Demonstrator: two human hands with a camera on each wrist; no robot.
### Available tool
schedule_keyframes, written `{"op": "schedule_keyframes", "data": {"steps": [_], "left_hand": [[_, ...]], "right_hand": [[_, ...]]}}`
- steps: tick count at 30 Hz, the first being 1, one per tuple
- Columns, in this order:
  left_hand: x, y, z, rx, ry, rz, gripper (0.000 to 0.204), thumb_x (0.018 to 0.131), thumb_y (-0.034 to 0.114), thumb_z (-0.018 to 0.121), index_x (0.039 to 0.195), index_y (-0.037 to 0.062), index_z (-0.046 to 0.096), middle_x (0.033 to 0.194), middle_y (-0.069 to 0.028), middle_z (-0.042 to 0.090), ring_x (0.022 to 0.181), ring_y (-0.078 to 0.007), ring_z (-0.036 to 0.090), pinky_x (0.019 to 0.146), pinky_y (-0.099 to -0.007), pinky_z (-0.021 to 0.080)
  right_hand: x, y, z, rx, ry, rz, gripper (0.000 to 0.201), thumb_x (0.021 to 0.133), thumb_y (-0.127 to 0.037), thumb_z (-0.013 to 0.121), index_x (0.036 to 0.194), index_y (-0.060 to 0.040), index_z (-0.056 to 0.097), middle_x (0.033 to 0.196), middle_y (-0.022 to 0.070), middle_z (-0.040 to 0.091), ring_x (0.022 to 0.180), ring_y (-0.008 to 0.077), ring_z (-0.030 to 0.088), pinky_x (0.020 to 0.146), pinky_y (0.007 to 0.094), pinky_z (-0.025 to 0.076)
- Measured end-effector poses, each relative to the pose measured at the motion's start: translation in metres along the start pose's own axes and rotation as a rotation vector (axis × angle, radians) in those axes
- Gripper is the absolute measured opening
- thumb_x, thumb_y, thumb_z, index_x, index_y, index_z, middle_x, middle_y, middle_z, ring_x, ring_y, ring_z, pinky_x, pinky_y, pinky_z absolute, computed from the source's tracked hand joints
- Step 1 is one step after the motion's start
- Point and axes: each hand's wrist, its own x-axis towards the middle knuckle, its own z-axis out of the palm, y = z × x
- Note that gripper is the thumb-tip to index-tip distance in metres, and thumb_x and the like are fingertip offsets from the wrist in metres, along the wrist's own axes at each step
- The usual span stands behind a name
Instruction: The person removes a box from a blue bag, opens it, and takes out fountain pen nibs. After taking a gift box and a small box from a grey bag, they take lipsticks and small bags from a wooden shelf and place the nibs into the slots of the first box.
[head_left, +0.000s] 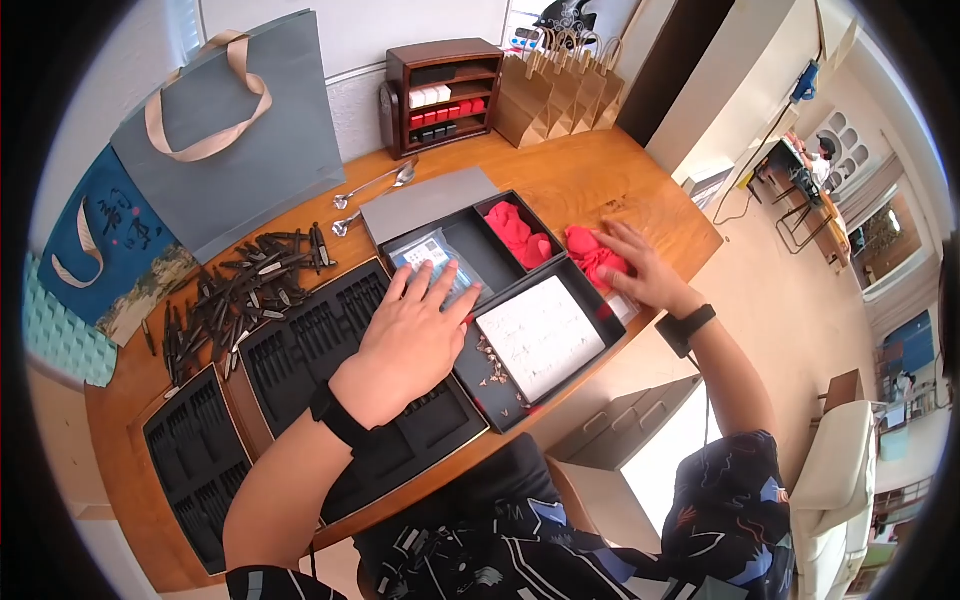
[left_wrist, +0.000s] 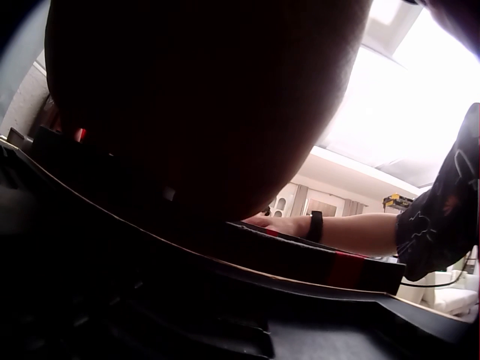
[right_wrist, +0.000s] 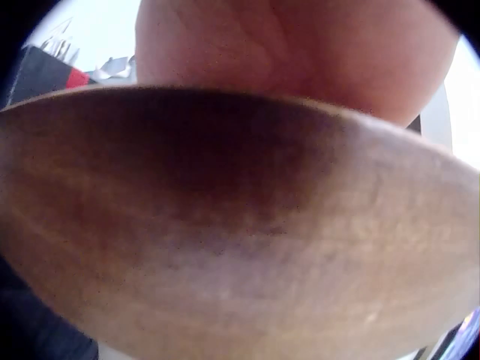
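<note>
In the head view my left hand lies with fingers spread over a clear plastic packet that has a white label. That packet sits in one compartment of a black divided box. Another compartment holds crumpled red cloth, and a third a square white card with faint writing and small dried bits beside it. To the right of the box, my right hand rests with extended fingers at a second red cloth bundle. Its palm shows above the wooden table edge in the right wrist view.
Black slotted trays lie left of the box, with a heap of dark slim pieces behind them. Two long spoons, a grey gift bag, a small wooden shelf and brown paper bags stand along the back.
</note>
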Motion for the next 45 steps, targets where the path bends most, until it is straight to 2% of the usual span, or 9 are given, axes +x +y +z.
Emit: {"op": "schedule_keyframes", "data": {"steps": [8, 10, 14, 17, 19, 24, 27, 34, 45], "left_hand": [[0.000, 0.000, 0.001, 0.001, 0.002, -0.008, 0.047, 0.109, 0.027, 0.050, 0.152, 0.0091, 0.055, 0.160, -0.0249, 0.047, 0.148, -0.0432, 0.043, 0.127, -0.0549, 0.026], [0.000, 0.000, -0.001, -0.004, -0.006, -0.010, 0.047, 0.109, 0.026, 0.051, 0.152, 0.0095, 0.054, 0.160, -0.0248, 0.047, 0.149, -0.0430, 0.043, 0.127, -0.0550, 0.025], [0.000, 0.001, -0.002, -0.008, -0.010, -0.007, 0.047, 0.108, 0.026, 0.052, 0.152, 0.0099, 0.054, 0.160, -0.0247, 0.047, 0.149, -0.0427, 0.043, 0.127, -0.0548, 0.025], [0.000, 0.000, -0.002, -0.012, -0.016, -0.019, 0.048, 0.107, 0.025, 0.053, 0.152, 0.0099, 0.054, 0.160, -0.0245, 0.047, 0.149, -0.0426, 0.043, 0.127, -0.0546, 0.026], [0.000, 0.000, -0.001, -0.003, -0.011, -0.012, 0.047, 0.107, 0.025, 0.053, 0.152, 0.0097, 0.055, 0.160, -0.0245, 0.047, 0.149, -0.0425, 0.043, 0.127, -0.0545, 0.026], [0.001, 0.001, -0.002, -0.012, -0.011, -0.008, 0.047, 0.107, 0.025, 0.053, 0.152, 0.0096, 0.055, 0.160, -0.0249, 0.047, 0.149, -0.0429, 0.043, 0.127, -0.0546, 0.026], [0.001, 0.001, -0.002, -0.014, -0.005, -0.014, 0.047, 0.107, 0.025, 0.053, 0.152, 0.0098, 0.055, 0.159, -0.0252, 0.048, 0.149, -0.0430, 0.043, 0.127, -0.0546, 0.026], [0.001, 0.000, 0.000, -0.017, -0.005, -0.006, 0.048, 0.108, 0.026, 0.053, 0.153, 0.0097, 0.054, 0.159, -0.0256, 0.047, 0.149, -0.0437, 0.043, 0.127, -0.0549, 0.025], [0.000, -0.001, 0.002, -0.031, 0.018, -0.010, 0.048, 0.108, 0.026, 0.052, 0.153, 0.0099, 0.055, 0.159, -0.0256, 0.047, 0.149, -0.0433, 0.043, 0.128, -0.0546, 0.024]], "right_hand": [[-0.001, 0.038, -0.021, -0.003, 0.079, 0.501, 0.062, 0.103, -0.045, 0.063, 0.148, -0.0018, 0.058, 0.143, 0.0263, 0.063, 0.135, 0.0427, 0.057, 0.116, 0.0454, 0.045], [0.006, 0.021, -0.038, -0.033, -0.057, 0.821, 0.072, 0.097, -0.053, 0.069, 0.146, -0.0010, 0.060, 0.140, 0.0284, 0.064, 0.133, 0.0425, 0.059, 0.113, 0.0459, 0.047], [0.002, 0.030, -0.047, 0.009, -0.214, 0.721, 0.081, 0.091, -0.058, 0.074, 0.147, -0.0008, 0.058, 0.139, 0.0289, 0.065, 0.134, 0.0414, 0.058, 0.111, 0.0461, 0.048], [0.009, 0.015, -0.047, -0.139, -0.013, 0.630, 0.077, 0.087, -0.048, 0.081, 0.147, -0.0041, 0.059, 0.144, 0.0264, 0.062, 0.136, 0.0401, 0.057, 0.112, 0.0454, 0.048], [0.022, -0.024, -0.057, 0.111, -0.034, 0.188, 0.071, 0.082, -0.033, 0.087, 0.144, -0.0092, 0.063, 0.149, 0.0223, 0.058, 0.136, 0.0390, 0.057, 0.114, 0.0443, 0.047], [0.052, -0.032, -0.043, 0.160, -0.256, -0.003, 0.060, 0.078, -0.015, 0.087, 0.135, -0.0125, 0.069, 0.142, 0.0163, 0.064, 0.129, 0.0358, 0.061, 0.111, 0.0410, 0.049], [0.063, -0.011, -0.040, 0.148, -0.135, 0.058, 0.030, 0.083, -0.007, 0.081, 0.112, -0.0047, 0.075, 0.103, 0.0127, 0.077, 0.104, 0.0282, 0.071, 0.097, 0.0377, 0.056], [0.060, 0.002, -0.076, 0.689, -0.196, 0.499, 0.032, 0.096, -0.013, 0.077, 0.125, -0.0016, 0.070, 0.114, 0.0079, 0.075, 0.101, 0.0176, 0.072, 0.093, 0.0324, 0.059], [0.017, 0.076, -0.092, 0.526, -0.261, 0.920, 0.048, 0.102, -0.040, 0.070, 0.134, -0.0050, 0.065, 0.123, 0.0052, 0.071, 0.110, 0.0170, 0.068, 0.085, 0.0316, 0.061]]}}
